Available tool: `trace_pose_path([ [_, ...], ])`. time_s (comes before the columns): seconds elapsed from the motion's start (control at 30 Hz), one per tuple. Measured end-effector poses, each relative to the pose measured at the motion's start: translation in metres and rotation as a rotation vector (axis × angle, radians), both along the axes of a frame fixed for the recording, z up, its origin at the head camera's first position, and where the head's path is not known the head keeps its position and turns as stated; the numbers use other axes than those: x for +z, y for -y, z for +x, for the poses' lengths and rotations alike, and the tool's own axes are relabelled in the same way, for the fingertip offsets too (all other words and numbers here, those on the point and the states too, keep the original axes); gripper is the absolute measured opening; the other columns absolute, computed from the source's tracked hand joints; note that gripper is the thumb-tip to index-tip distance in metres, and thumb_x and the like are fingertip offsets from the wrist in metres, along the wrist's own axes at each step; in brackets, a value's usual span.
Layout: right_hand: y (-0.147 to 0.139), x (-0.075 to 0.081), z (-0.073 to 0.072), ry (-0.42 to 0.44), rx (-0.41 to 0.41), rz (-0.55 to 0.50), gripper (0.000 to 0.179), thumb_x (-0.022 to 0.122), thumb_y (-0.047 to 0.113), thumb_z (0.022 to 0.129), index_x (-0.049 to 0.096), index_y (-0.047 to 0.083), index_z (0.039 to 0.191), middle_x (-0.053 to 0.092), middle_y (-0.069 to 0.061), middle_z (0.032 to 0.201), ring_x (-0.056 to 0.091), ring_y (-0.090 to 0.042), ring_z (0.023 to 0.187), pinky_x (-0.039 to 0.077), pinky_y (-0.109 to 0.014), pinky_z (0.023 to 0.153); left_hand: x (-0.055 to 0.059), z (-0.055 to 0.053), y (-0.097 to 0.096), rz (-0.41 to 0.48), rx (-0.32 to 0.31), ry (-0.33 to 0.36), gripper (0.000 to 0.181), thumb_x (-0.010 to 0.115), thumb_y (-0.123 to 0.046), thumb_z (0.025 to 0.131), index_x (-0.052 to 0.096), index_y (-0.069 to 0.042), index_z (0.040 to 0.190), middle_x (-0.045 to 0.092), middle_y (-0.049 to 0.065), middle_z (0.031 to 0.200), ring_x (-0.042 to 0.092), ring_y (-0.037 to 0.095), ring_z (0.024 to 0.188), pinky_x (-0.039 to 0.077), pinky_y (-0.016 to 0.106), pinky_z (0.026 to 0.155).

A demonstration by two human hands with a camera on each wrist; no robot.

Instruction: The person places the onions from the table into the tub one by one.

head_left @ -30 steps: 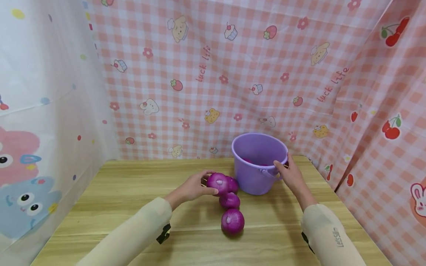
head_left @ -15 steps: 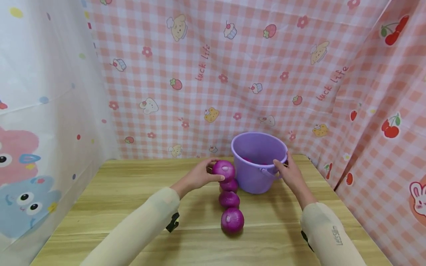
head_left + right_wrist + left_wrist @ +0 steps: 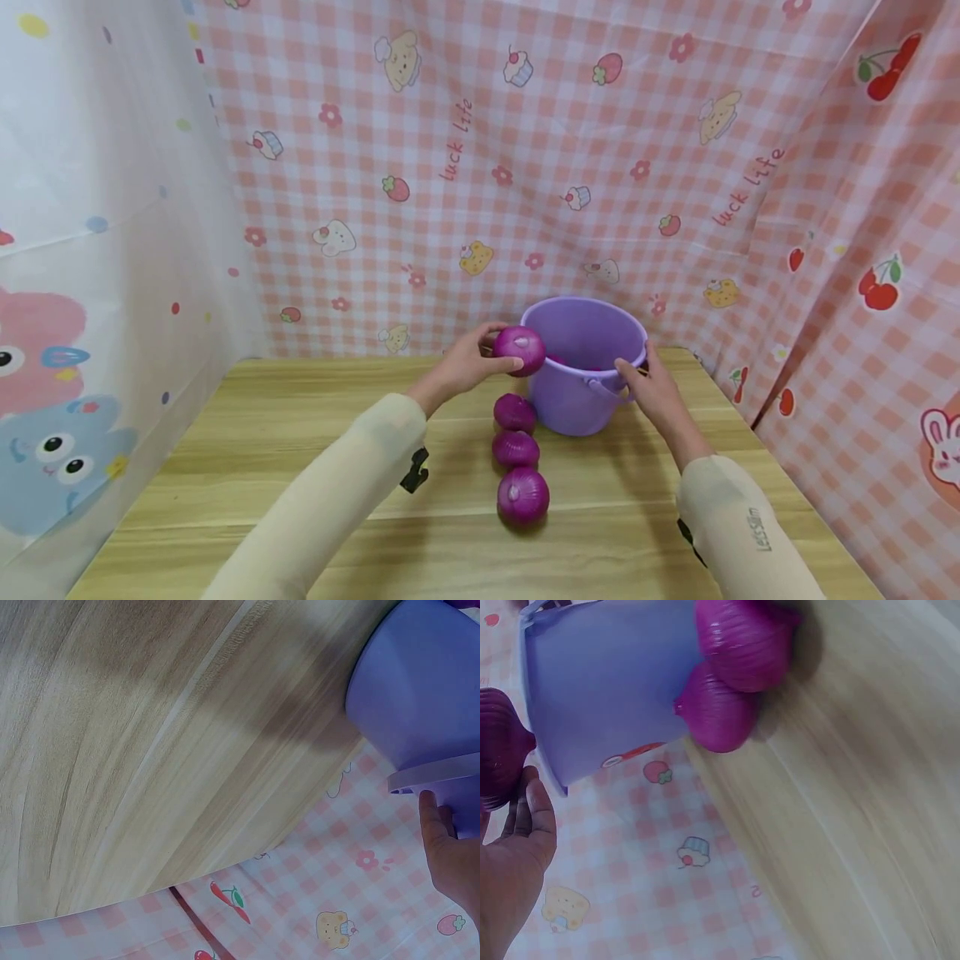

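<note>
My left fingers (image 3: 507, 365) curl round a glossy, ribbed onion (image 3: 521, 348), now lifted clear of the three others (image 3: 516, 450) and up to the bucket (image 3: 573, 408) rim at nine o'clock, close to its mouth. My right fingers (image 3: 628, 372) grip the smooth plastic rim at four. The round others sit toward seven (papery-skinned, loosely lined up) on the wood-grained desk (image 3: 315, 467).

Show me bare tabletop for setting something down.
Free: pale wooden tabletop between the cream fabric left sleeve and white curtain; also between three round purple onions and the cream right sleeve. Crowded: around the purple plastic bucket, with onions, left hand and right hand close.
</note>
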State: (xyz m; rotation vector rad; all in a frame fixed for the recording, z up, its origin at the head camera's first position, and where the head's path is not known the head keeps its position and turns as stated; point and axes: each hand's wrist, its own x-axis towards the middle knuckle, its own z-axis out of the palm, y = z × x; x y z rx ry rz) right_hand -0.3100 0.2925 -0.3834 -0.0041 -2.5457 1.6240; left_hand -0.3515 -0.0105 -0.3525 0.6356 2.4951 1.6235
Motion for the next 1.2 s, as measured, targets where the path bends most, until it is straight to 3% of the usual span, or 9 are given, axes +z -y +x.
trace_pose_path([
  [0.4, -0.002, 0.001, 0.001, 0.000, -0.007, 0.006, 0.077, 0.048, 0.035, 0.104, 0.000, 0.011, 0.160, 0.029, -0.029, 0.155, 0.033, -0.040, 0.140, 0.041, -0.048, 0.105, 0.017, -0.014, -0.029, 0.041, 0.053, 0.010, 0.072, 0.079, -0.042, 0.084, 0.050, -0.015, 0.144, 0.062, 0.010, 0.123, 0.061, 0.022, 0.110, 0.051, 0.039, 0.095],
  [0.63, -0.002, 0.001, 0.001, -0.002, -0.007, 0.000, 0.077, 0.048, 0.035, 0.104, 0.001, 0.010, 0.160, 0.030, -0.029, 0.155, 0.033, -0.041, 0.141, 0.039, -0.051, 0.109, 0.024, -0.018, -0.048, 0.061, 0.074, 0.009, 0.066, 0.079, -0.041, 0.084, 0.053, -0.020, 0.141, 0.062, 0.008, 0.118, 0.063, 0.020, 0.102, 0.055, 0.035, 0.087],
  [0.77, -0.003, 0.001, 0.001, 0.000, -0.003, -0.001, 0.077, 0.048, 0.035, 0.104, 0.001, 0.011, 0.160, 0.029, -0.028, 0.155, 0.032, -0.041, 0.141, 0.037, -0.052, 0.110, 0.025, -0.022, -0.057, 0.049, 0.102, 0.005, 0.068, 0.080, -0.042, 0.083, 0.053, -0.016, 0.140, 0.063, 0.009, 0.118, 0.063, 0.020, 0.102, 0.055, 0.033, 0.085],
  [1.0, -0.003, -0.001, -0.001, -0.015, 0.002, -0.004, 0.076, 0.049, 0.034, 0.104, 0.004, 0.010, 0.160, 0.030, -0.029, 0.155, 0.034, -0.041, 0.140, 0.038, -0.053, 0.109, 0.026, -0.029, -0.070, 0.047, 0.138, 0.016, 0.071, 0.079, -0.039, 0.084, 0.051, -0.009, 0.142, 0.063, 0.012, 0.125, 0.061, 0.022, 0.112, 0.052, 0.034, 0.094],
  [1.2, 0.000, 0.000, -0.001, -0.020, -0.003, -0.004, 0.076, 0.049, 0.033, 0.104, 0.003, 0.010, 0.160, 0.030, -0.030, 0.154, 0.034, -0.042, 0.140, 0.039, -0.052, 0.108, 0.026, -0.034, -0.078, 0.037, 0.153, -0.047, 0.068, 0.079, -0.037, 0.084, 0.054, -0.005, 0.138, 0.064, 0.014, 0.126, 0.061, 0.023, 0.113, 0.051, 0.033, 0.096],
])
